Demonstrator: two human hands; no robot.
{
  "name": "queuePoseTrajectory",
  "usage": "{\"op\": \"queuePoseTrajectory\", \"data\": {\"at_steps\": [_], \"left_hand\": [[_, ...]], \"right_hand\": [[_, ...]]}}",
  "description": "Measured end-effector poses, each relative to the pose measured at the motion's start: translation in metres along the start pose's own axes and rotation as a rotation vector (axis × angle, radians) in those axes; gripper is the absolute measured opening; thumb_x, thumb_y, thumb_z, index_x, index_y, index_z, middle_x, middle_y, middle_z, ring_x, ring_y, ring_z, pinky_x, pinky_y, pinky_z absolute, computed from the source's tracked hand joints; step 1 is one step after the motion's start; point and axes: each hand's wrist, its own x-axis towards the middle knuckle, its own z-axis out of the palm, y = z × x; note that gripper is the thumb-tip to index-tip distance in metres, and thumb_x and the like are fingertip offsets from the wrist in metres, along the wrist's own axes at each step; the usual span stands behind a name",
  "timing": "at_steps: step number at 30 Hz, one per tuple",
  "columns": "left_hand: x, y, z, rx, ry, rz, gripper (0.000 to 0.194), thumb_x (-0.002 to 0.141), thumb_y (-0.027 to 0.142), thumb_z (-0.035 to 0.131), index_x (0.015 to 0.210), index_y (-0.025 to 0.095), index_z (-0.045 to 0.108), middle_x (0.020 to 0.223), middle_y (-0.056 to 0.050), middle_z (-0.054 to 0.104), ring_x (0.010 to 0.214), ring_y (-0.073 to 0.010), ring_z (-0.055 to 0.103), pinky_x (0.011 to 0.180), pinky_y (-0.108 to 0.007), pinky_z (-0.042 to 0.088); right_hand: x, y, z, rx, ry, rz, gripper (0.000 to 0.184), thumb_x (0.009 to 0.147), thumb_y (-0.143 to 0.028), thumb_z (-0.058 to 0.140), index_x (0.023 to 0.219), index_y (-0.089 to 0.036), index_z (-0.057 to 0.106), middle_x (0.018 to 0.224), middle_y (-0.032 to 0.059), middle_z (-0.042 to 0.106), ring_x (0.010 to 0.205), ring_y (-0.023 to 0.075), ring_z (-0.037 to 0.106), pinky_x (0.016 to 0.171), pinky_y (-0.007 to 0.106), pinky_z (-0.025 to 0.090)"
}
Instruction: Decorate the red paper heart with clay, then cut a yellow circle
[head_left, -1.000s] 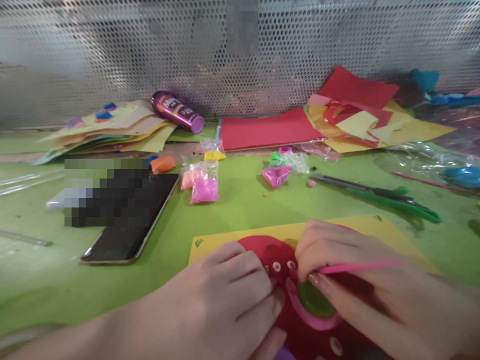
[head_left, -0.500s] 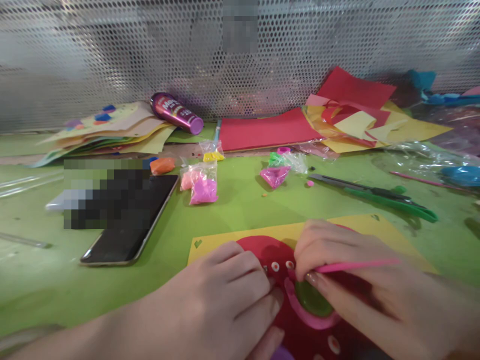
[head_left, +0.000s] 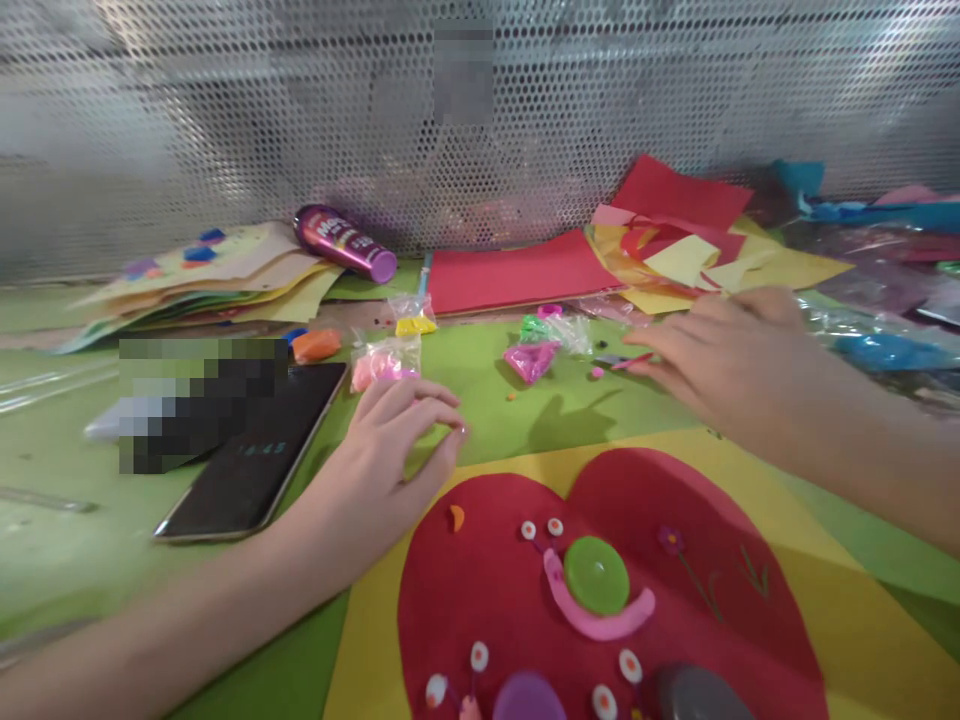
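Note:
My left hand hovers beside the pink clay packet, thumb and index fingertips meeting in a pinch. Anything between them is too small to make out. Over on the right, my right hand grips a thin pink stick, its tip poking out past the fingers. Below both hands lies a red paper heart on a yellow sheet. On the heart sits a clay snail with a pink body, a green domed shell and two white eyes. A purple dome and a grey dome are cut off below.
A phone lies left. Clay bags, one magenta and one orange, are scattered mid-table. Behind them are stacked papers, a purple tube, red sheets and paper scraps, against a perforated metal panel.
Both hands have lifted off the heart, uncovering the snail. My left hand moved up toward the clay packets; my right hand moved up with the pink stick, now covering most of the green-handled cutter.

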Motion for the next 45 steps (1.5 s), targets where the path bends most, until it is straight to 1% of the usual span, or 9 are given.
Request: {"op": "queuePoseTrajectory", "data": {"at_steps": [2, 4, 8, 11, 18, 28, 32, 40, 45], "left_hand": [[0.0, -0.002, 0.004, 0.029, -0.056, -0.029, 0.014, 0.084, 0.027, 0.043, 0.081, 0.019, 0.054, 0.098, -0.005, 0.054, 0.098, -0.0206, 0.047, 0.088, -0.042, 0.039], [0.0, -0.002, 0.006, 0.038, -0.091, -0.043, 0.015, 0.084, 0.027, 0.042, 0.078, 0.018, 0.053, 0.096, -0.005, 0.053, 0.097, -0.0207, 0.046, 0.088, -0.043, 0.038], [-0.002, 0.0, 0.004, 0.04, -0.118, -0.057, 0.016, 0.084, 0.028, 0.041, 0.078, 0.018, 0.052, 0.098, -0.005, 0.052, 0.097, -0.0212, 0.045, 0.087, -0.044, 0.038], [-0.003, 0.001, 0.003, 0.033, -0.145, -0.07, 0.016, 0.085, 0.028, 0.04, 0.079, 0.018, 0.051, 0.1, -0.005, 0.051, 0.099, -0.0216, 0.044, 0.088, -0.045, 0.037], [-0.002, 0.0, 0.005, 0.025, -0.149, -0.074, 0.017, 0.086, 0.026, 0.037, 0.078, 0.019, 0.05, 0.103, -0.006, 0.051, 0.1, -0.0214, 0.044, 0.091, -0.046, 0.034], [-0.003, -0.002, 0.008, 0.038, -0.153, -0.108, 0.015, 0.084, 0.028, 0.038, 0.077, 0.02, 0.049, 0.105, -0.005, 0.052, 0.102, -0.022, 0.044, 0.092, -0.043, 0.032], [-0.003, -0.003, 0.009, 0.032, -0.143, -0.099, 0.016, 0.083, 0.029, 0.039, 0.076, 0.02, 0.05, 0.106, -0.004, 0.052, 0.103, -0.0225, 0.044, 0.092, -0.043, 0.032], [-0.003, -0.006, 0.01, 0.045, -0.137, -0.078, 0.016, 0.083, 0.029, 0.04, 0.076, 0.02, 0.051, 0.106, -0.005, 0.053, 0.103, -0.0229, 0.045, 0.091, -0.044, 0.034], [-0.002, -0.007, 0.009, 0.06, -0.113, -0.041, 0.017, 0.083, 0.028, 0.039, 0.075, 0.02, 0.051, 0.106, -0.005, 0.052, 0.104, -0.0226, 0.043, 0.091, -0.044, 0.034]], "right_hand": [[-0.002, 0.003, 0.005, -0.263, -0.072, -0.025, 0.016, 0.084, -0.024, 0.046, 0.093, -0.017, 0.057, 0.073, 0.0098, 0.058, 0.081, 0.0301, 0.053, 0.072, 0.043, 0.034], [-0.001, 0.003, 0.006, -0.346, -0.128, -0.005, 0.018, 0.081, -0.02, 0.048, 0.096, -0.016, 0.057, 0.073, 0.0081, 0.06, 0.073, 0.0253, 0.055, 0.067, 0.038, 0.036], [0.004, -0.005, -0.002, -0.082, -0.251, 0.137, 0.017, 0.082, -0.018, 0.045, 0.089, -0.016, 0.06, 0.075, 0.0052, 0.062, 0.066, 0.0174, 0.056, 0.056, 0.028, 0.038], [0.006, -0.009, -0.005, 0.086, -0.356, 0.092, 0.012, 0.077, -0.018, 0.051, 0.078, -0.018, 0.064, 0.078, 0.0036, 0.064, 0.064, 0.0152, 0.057, 0.055, 0.026, 0.041], [0.002, -0.001, 0.003, 0.16, -0.291, -0.078, 0.021, 0.08, -0.022, 0.045, 0.075, -0.02, 0.066, 0.079, 0.004, 0.065, 0.066, 0.0144, 0.058, 0.058, 0.026, 0.044], [0.003, -0.004, 0.001, 0.084, -0.399, 0.081, 0.023, 0.075, -0.016, 0.041, 0.082, -0.018, 0.063, 0.084, 0.0045, 0.063, 0.068, 0.0152, 0.057, 0.059, 0.025, 0.041], [0.002, -0.004, 0.004, 0.123, -0.426, 0.087, 0.017, 0.075, -0.022, 0.045, 0.081, -0.018, 0.06, 0.083, 0.0048, 0.061, 0.065, 0.0145, 0.056, 0.057, 0.025, 0.04], [0.004, -0.007, -0.001, 0.052, -0.329, 0.093, 0.021, 0.078, -0.018, 0.04, 0.085, -0.016, 0.06, 0.087, 0.0063, 0.06, 0.069, 0.0151, 0.054, 0.061, 0.026, 0.039], [0.003, -0.005, -0.007, 0.128, -0.478, 0.074, 0.021, 0.076, -0.026, 0.047, 0.089, -0.016, 0.061, 0.091, 0.0065, 0.059, 0.071, 0.016, 0.055, 0.061, 0.026, 0.039]]}}
